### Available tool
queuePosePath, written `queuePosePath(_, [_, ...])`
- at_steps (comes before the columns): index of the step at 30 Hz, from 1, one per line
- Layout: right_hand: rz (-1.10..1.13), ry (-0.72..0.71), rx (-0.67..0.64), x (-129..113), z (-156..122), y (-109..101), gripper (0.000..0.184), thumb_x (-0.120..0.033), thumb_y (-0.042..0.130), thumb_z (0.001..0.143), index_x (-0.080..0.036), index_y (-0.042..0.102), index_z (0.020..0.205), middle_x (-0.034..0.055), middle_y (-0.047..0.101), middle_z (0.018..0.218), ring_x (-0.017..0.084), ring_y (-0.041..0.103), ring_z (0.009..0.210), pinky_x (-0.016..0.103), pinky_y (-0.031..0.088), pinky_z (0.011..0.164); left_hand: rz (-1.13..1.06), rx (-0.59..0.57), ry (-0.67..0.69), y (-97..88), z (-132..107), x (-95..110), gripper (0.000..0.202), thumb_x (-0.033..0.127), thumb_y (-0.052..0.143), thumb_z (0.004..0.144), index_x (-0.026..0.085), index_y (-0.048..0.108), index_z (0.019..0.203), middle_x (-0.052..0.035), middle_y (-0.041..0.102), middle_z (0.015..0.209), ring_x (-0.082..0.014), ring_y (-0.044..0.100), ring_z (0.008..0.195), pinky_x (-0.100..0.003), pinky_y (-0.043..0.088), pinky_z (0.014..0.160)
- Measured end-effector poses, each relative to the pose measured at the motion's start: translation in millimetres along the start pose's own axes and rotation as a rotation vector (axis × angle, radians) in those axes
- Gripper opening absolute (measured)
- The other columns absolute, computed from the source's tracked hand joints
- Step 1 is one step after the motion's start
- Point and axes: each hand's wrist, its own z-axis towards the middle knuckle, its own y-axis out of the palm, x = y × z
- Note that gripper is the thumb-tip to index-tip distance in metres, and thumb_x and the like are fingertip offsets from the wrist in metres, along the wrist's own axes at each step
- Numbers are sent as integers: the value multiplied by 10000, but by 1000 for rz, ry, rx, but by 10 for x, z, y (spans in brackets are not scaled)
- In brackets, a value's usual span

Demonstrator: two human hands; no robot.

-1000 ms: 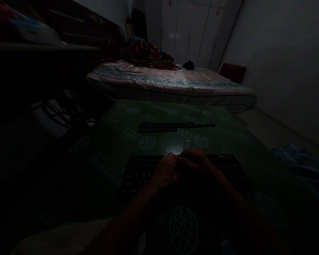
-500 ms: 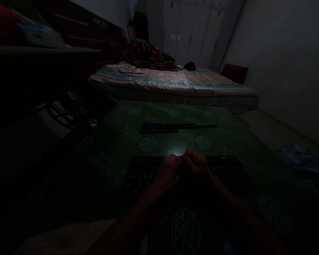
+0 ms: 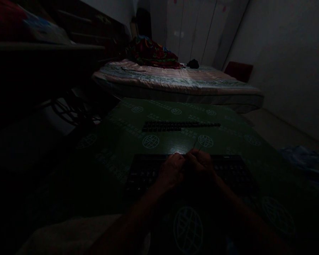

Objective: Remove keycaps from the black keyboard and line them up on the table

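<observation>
A black keyboard (image 3: 234, 171) lies across the green printed board, and both of my hands are over its middle. My left hand (image 3: 172, 170) is closed with the fingers curled down; whatever it may hold is hidden in the dark. Close beside it, my right hand (image 3: 201, 163) is closed on a thin two-pronged wire tool (image 3: 195, 142), whose prongs stick up past the fingers. The keys beneath my hands are covered. Beyond the keyboard, loose black keycaps (image 3: 162, 126) are laid out in rows.
The green board (image 3: 111, 136) carries white globe prints. Behind it stands a bed (image 3: 212, 79) with a bundled red blanket (image 3: 154, 53). A dark shelf (image 3: 48, 47) is at the left, cloth (image 3: 303, 159) at the right, and pale fabric (image 3: 77, 230) at the lower left.
The whole view has shifted slightly to the right and up. My hands stay together over the keyboard, and the wire prongs lean a little more to the right.
</observation>
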Motion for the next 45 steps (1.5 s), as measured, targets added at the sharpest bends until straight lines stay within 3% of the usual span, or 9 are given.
queuePosePath(8, [87,50,42,-51,58,-47,289,-437,472,779,-182,487,646,-22,461,522,101,449,479,211,386,470,-184,18,-22,-9,5,-35,241,165,467,748,202,592,951,-38,594,911,-173,529,864,-295,431,757])
queuePosePath(15, [200,14,17,-97,76,-53,265,-408,485,781,-170,504,665,-30,479,547,86,444,484,204,377,479,-560,69,-167,-104,-22,22,211,215,477,747,177,629,889,-21,662,877,-156,599,825,-243,453,735])
queuePosePath(20, [86,-82,42,-191,48,-34,220,-352,482,795,-169,527,682,-19,501,584,99,475,547,207,390,524,-713,108,-312,-191,-3,58,202,218,517,693,152,653,828,-27,682,814,-172,620,782,-240,470,704])
queuePosePath(28, [-189,-295,147,-209,88,-41,187,-314,451,824,-175,544,741,11,563,656,121,523,604,225,420,584,-854,199,-383,-309,5,14,211,205,609,600,142,646,798,-37,685,815,-185,620,792,-279,473,743])
queuePosePath(33, [-468,-422,13,-137,187,-77,205,-276,424,834,-173,575,742,44,593,684,149,542,669,255,426,642,-930,260,-469,-402,-22,-28,218,278,647,581,140,632,748,-38,675,783,-189,614,767,-285,471,706])
queuePosePath(39, [-402,-438,-236,-93,260,-56,239,-226,430,819,-167,599,978,62,668,821,127,601,674,205,441,597,-1088,232,-507,-476,-27,-91,246,288,689,548,132,633,730,-23,655,724,-160,597,684,-255,449,636])
queuePosePath(45, [-419,-406,-314,-238,348,-64,221,-189,531,746,-139,648,926,14,641,619,81,534,494,160,384,486,-1227,232,-525,-476,-35,-137,262,261,716,521,141,587,715,33,592,599,-102,545,537,-232,420,577])
